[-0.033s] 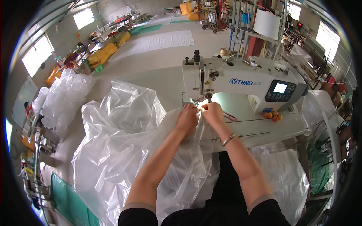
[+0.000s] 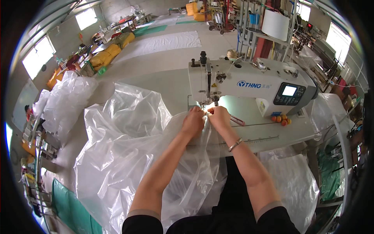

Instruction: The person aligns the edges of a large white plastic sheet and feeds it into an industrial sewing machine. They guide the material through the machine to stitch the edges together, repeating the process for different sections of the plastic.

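A large translucent plastic sheet [image 2: 120,163] lies crumpled over the left of the sewing table and hangs down across my lap. Its edge runs up to the needle area of a white sewing machine [image 2: 249,78], where a small lamp glows. My left hand [image 2: 193,123] is closed on the sheet just in front of the presser foot, fingers bent. Close beside it, my right hand [image 2: 219,118] pinches the sheet's edge, with a metal bracelet [image 2: 235,145] on that wrist. The fingertips partly hide the seam and the needle point.
A slim pinkish tool [image 2: 237,120] lies right of my right hand. Several small orange-red fruits or balls [image 2: 281,119] sit under the machine's control panel. A ruler scale [image 2: 257,140] marks the table's front. More plastic stands in a bundle [image 2: 66,103] at left and hangs at right.
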`<state>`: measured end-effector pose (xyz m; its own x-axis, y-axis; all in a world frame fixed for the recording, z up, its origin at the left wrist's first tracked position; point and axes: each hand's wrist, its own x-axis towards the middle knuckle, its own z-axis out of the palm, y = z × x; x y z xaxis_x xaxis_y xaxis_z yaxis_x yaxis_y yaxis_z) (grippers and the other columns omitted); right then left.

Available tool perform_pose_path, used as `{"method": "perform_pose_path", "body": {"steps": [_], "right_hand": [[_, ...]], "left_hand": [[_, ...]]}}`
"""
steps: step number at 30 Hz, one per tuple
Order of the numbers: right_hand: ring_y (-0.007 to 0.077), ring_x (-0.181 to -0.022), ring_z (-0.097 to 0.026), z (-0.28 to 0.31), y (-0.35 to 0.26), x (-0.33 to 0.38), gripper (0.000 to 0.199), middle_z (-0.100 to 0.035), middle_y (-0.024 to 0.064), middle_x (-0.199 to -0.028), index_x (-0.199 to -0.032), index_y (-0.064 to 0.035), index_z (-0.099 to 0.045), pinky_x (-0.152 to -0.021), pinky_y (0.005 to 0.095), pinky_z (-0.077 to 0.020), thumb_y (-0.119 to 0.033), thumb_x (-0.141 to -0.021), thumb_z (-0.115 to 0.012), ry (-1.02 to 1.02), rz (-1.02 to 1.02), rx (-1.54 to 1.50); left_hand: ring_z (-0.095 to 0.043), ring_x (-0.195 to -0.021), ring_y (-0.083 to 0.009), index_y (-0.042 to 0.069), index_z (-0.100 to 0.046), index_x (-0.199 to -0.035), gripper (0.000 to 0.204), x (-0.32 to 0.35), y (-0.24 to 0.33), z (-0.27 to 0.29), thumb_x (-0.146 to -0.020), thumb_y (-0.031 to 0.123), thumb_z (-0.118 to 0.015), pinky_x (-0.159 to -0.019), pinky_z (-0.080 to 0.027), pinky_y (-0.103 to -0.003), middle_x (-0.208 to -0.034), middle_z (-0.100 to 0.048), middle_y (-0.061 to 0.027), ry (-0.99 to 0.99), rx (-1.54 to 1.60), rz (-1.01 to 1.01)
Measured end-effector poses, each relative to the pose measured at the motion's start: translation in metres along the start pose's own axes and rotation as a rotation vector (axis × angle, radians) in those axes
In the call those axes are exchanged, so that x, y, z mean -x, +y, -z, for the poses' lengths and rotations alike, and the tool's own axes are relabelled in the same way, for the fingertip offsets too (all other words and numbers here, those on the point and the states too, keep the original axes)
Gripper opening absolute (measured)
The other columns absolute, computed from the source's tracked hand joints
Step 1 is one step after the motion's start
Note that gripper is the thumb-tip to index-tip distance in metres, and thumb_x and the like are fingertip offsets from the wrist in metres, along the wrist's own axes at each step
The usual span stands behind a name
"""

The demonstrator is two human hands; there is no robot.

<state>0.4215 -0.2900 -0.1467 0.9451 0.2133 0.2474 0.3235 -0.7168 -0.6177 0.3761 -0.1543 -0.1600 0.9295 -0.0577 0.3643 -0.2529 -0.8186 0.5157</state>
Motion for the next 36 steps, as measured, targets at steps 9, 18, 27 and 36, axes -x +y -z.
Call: {"method": "perform_pose_path", "body": {"steps": [9,18,27,36], "right_hand": [[0.0322,-0.086,-0.061,-0.014,0.006,0.02,0.011,-0.062,0.0143,-0.085,-0.081,-0.0028,-0.066,-0.071,0.0419,-0.0508,-0.004,-0.072,-0.06,0.129,0.439,0.209],[0.0314,-0.081,-0.066,0.027,-0.006,0.063,0.049,-0.067,0.0167,-0.085,-0.108,0.0035,-0.063,-0.072,0.0376,-0.0519,-0.019,-0.068,-0.08,0.031,0.063,0.033],[0.0317,-0.067,-0.067,0.042,0.01,0.107,0.047,-0.066,0.0191,-0.071,-0.111,0.0061,-0.061,-0.064,0.0395,-0.0524,-0.021,-0.074,-0.075,-0.119,-0.028,-0.227],[0.0329,-0.061,-0.065,0.057,0.017,0.096,0.018,-0.065,0.0159,-0.067,-0.084,-0.0023,-0.067,-0.06,0.0442,-0.0499,-0.02,-0.081,-0.066,-0.283,0.374,0.105]], "left_hand": [[-0.053,-0.109,-0.0323,0.006,-0.06,-0.102,0.022,0.009,0.014,0.004,-0.08,0.007,-0.059,-0.09,-0.046,-0.042,-0.104,-0.058,-0.0103,0.152,0.124,0.112],[-0.054,-0.104,-0.0321,0.002,-0.066,-0.101,0.021,0.01,0.004,0.01,-0.082,0.006,-0.058,-0.093,-0.044,-0.04,-0.102,-0.057,-0.0121,0.008,-0.003,-0.14],[-0.054,-0.106,-0.0316,0.002,-0.067,-0.106,0.035,0.007,0.002,0.015,-0.081,0.026,-0.066,-0.092,-0.047,-0.04,-0.11,-0.056,-0.0125,-0.014,-0.047,-0.215],[-0.053,-0.107,-0.0305,0.0,-0.064,-0.109,0.034,0.014,0.004,0.028,-0.084,0.023,-0.063,-0.093,-0.046,-0.041,-0.111,-0.056,-0.0122,-0.078,-0.04,-0.225]]}}
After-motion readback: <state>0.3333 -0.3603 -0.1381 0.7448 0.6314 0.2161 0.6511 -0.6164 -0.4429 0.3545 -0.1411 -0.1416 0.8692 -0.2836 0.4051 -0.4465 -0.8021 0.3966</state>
